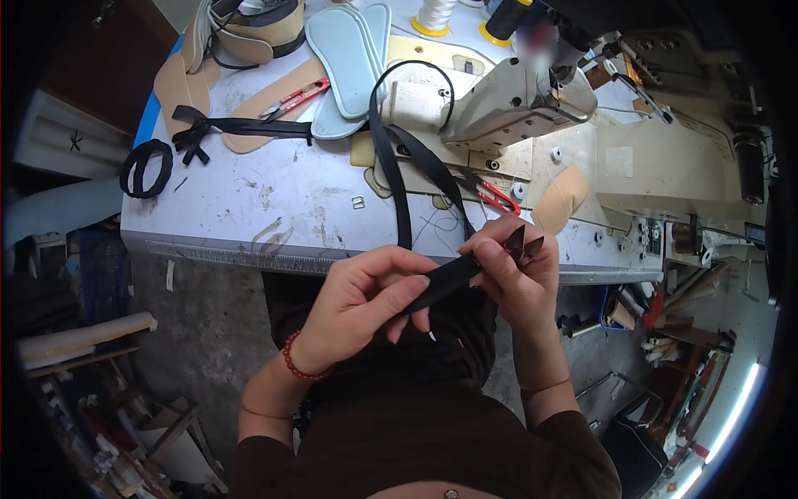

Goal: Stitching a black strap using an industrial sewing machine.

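A black strap (449, 281) is stretched between my two hands above the table's front edge. My left hand (366, 299) is closed, pinching the strap between thumb and fingers. Closed too, my right hand (515, 270) grips the strap's other part with thumb and forefinger. Out of the right hand stick two dark pointed blades (522, 244), like those of thread snips; their handle is hidden in the palm. A long loop of black strap (397, 183) runs from my hands up across the table to the sewing machine (515, 104).
Red-handled snips lie on the table left (295, 98), and another red pair (499, 198) by the machine. Light-blue insoles (342, 62), tan pieces (559, 200), a tied black strap (258, 126), a black coil (145, 169), a small metal buckle (358, 202) and thread spools (434, 17) surround them.
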Available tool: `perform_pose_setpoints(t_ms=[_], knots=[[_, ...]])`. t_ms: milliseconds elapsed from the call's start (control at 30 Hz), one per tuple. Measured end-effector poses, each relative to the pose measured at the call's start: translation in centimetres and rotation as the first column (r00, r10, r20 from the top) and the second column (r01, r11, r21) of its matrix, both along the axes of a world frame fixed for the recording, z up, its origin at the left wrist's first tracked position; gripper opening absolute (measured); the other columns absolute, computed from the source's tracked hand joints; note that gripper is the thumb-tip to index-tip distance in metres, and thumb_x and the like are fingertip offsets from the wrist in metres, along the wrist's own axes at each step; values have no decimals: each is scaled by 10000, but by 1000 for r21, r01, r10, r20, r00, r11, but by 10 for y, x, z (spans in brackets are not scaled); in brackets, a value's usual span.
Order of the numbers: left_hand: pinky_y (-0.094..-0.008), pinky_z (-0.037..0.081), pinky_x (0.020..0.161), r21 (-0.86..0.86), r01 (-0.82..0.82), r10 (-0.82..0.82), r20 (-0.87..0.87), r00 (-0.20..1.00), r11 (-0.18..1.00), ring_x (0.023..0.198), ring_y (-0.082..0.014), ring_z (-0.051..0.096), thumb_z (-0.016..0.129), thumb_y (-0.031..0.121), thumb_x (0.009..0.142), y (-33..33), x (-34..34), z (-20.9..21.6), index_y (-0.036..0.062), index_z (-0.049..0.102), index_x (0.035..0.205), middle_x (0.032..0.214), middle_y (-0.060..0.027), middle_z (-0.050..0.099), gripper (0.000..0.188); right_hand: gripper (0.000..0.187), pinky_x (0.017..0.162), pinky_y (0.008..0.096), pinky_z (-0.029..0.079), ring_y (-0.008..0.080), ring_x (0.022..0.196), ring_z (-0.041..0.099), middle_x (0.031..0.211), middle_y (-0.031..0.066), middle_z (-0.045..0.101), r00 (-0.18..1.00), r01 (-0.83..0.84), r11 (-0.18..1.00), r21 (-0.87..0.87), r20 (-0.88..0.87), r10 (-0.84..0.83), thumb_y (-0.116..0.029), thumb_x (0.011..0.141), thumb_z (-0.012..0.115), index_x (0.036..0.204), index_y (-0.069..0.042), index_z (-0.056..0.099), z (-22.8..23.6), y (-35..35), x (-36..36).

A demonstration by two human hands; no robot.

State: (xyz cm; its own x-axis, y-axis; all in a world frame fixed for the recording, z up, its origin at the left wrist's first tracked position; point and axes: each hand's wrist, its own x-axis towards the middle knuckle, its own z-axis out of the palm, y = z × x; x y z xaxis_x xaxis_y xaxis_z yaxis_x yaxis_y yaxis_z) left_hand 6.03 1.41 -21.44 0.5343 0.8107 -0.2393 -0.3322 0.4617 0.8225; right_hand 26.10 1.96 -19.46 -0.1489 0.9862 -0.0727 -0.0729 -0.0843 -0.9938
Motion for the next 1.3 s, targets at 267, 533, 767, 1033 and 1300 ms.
perform_pose_setpoints(t_ms=[267,533,767,1033,1300], knots=[[-154,352,456,17,47,-45,-63,997,999,494,-25,461,512,110,959,1,-7,-2,-28,569,1106,701,-61,635,209,204,491,144,371,21,565,526,670,-21,524,994,-42,993,-110,-101,31,-103,928,567,1104,0,561,0,-4,1],[-155,358,466,-55,112,-113,-30,993,992,506,-29,480,505,96,957,2,-8,0,-31,554,1113,704,-60,632,207,195,459,134,340,4,512,496,661,-37,516,992,-38,984,-177,-127,15,-94,928,546,1106,-13,547,1,-7,0],[-172,412,510,-59,124,-125,-19,992,991,564,-47,546,516,122,956,5,-6,4,-30,526,1087,710,-45,621,201,166,461,133,349,2,520,496,667,-40,527,994,-45,974,-222,-103,22,-94,932,542,1078,-16,547,1,-7,-1],[-191,410,502,87,100,-86,-151,985,991,559,-34,530,596,93,905,10,8,1,-21,554,941,664,-19,599,126,159,513,162,389,16,599,505,716,-9,571,999,-40,994,-100,-23,38,-50,903,578,1048,-4,532,-4,-11,-9],[-196,383,514,423,152,-70,-203,977,893,579,-26,500,630,90,885,34,15,-4,-5,620,814,653,-2,572,119,172,502,196,383,80,554,485,687,45,543,948,288,909,300,48,-316,-93,853,645,834,-43,481,-4,-15,15]])
